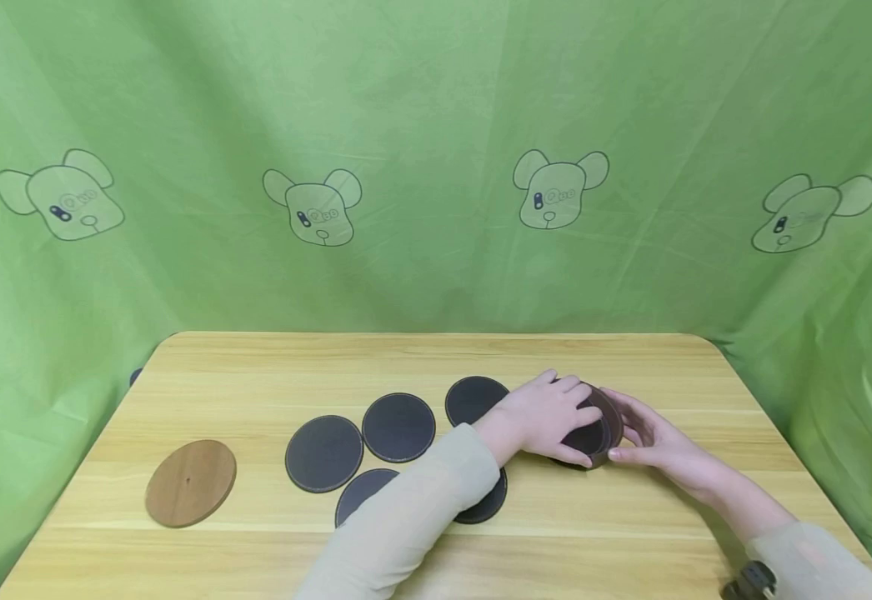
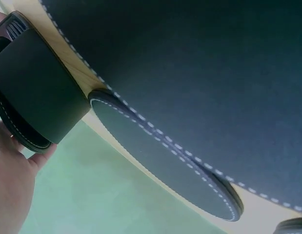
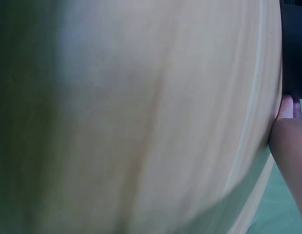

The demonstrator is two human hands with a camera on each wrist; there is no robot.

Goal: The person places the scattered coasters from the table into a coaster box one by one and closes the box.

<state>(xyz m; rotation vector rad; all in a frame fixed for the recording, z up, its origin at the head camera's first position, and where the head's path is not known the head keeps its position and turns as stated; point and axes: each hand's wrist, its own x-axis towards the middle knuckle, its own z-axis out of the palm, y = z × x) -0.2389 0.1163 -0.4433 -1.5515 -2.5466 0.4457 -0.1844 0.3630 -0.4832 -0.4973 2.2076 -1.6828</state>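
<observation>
Head view: the left hand (image 1: pixel 552 417) bends its fingers and thumb over a thin, round, black leather-look disc (image 1: pixel 584 438), seemingly gripping it by the edge. Opposite, the right hand (image 1: pixel 654 437) holds a round, dark brown, leather-look holder (image 1: pixel 613 417), thumb toward the near side and fingers behind the wall. The gripped disc is at the holder's mouth, just under the left palm; how deep it sits is hidden. Both look light and hard to break: the disc probably stiff enough to keep flat, the holder's wall firm with slight give. Their matte faces suggest decent friction, so a pinch across the rim suits the disc, and the outer wall suits a steadying hold.

Left of the left hand, five more black discs (image 1: pixel 323 454) with pale stitching lie flat on the pale wood-grain surface (image 1: pixel 556 558). One is just beside its wrist, partly covered; two are partly hidden by the forearm. Such low edges give fingertips little to catch. Farther left, well apart, lies a brown, round wooden disc (image 1: pixel 207 475), likely stiffer and smoother. Bare wood shows beyond both hands toward the far edge and right of the right hand; leftward, the discs crowd low movement.
</observation>
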